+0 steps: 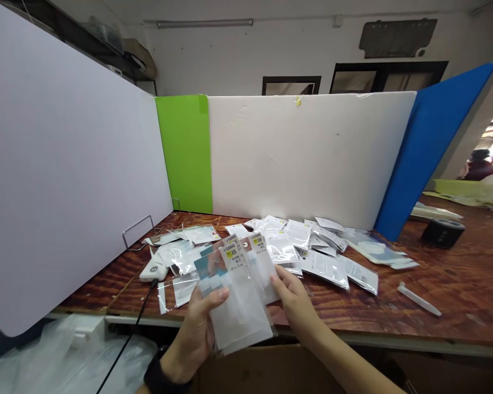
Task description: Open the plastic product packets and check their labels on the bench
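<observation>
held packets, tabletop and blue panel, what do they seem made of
Held packets: probably thin plastic film, glossy, with see-through edges. Tabletop: likely wood or laminate, slightly shiny, wavy brown grain. Blue panel: perhaps plastic or coated board, smooth, evenly coloured.

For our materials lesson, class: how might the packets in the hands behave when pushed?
The packets are probably light, being thin and flat. Their smooth-looking surfaces suggest they may slide over each other. Their straight edges hint at some stiffness.

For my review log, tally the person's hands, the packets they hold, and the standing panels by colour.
Left hand and right hand: 2
Held packets: at least 3, overlapping
White panels: 2
Green panel: 1
Blue panel: 1
Total: at least 9
</observation>
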Motion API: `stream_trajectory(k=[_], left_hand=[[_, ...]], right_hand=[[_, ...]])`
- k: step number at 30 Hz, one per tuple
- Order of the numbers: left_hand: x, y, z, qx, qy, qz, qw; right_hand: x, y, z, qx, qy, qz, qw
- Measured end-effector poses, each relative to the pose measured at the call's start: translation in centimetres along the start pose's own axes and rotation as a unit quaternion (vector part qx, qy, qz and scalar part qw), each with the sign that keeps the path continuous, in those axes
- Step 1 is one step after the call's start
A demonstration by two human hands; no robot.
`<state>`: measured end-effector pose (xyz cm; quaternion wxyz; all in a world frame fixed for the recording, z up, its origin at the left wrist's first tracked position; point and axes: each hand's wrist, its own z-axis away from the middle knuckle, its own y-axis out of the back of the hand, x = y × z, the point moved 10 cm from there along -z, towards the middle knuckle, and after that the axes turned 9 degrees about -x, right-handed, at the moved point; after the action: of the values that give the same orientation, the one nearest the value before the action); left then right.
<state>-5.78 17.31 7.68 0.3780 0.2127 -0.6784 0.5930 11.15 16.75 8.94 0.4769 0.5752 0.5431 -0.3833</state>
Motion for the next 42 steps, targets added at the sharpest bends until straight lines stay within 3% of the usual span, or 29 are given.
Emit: stream_trajectory(k=[5,9,13,17,21,25,29,33,38,42], left_hand=[[-0.7,-1.1,0.4,-0.056,0.04,-0.003,0.998],[-1.2,-0.2,0.0,-0.021,0.072,-0.001,0.997],[-0.6,0.9,-0.2,0.038,0.049,0.018,0.998],[-0.7,1.0,-0.2,0.046,0.052,0.024,0.997],[-1.1,0.6,-0.4,0.013,0.069,-0.004,0.998],[-0.7,0.7,-0.7,0.015,0.045,-0.02,0.999],[-0.3,0.8,-0.7,0.024,0.03,0.002,0.999],[-0.1,1.0,-0.3,0.047,0.033,0.021,0.998],[0.1,1.2,-0.2,0.053,0.032,0.033,0.998],[0.2,1.3,-0.1,0.04,0.026,0.033,0.998]], right_hand=[[-1.0,-1.7,0.3,-0.06,0.024,-0.032,0.997],[-2.0,-2.6,0.0,-0.113,0.048,0.153,0.981],[-1.1,0.8,-1.7,-0.038,0.032,0.322,0.945],[1.5,3.7,-3.2,0.037,-0.015,0.463,0.885],[3.7,3.8,-3.9,0.032,-0.041,0.551,0.833],[3.4,3.4,-4.0,0.025,-0.034,0.581,0.813],[2.3,2.9,-3.4,0.03,-0.017,0.552,0.833],[1.0,3.0,-2.6,0.063,0.01,0.456,0.887],[-0.5,4.5,-1.4,0.151,0.03,0.253,0.955],[0.0,2.1,-1.0,0.094,0.027,0.07,0.993]])
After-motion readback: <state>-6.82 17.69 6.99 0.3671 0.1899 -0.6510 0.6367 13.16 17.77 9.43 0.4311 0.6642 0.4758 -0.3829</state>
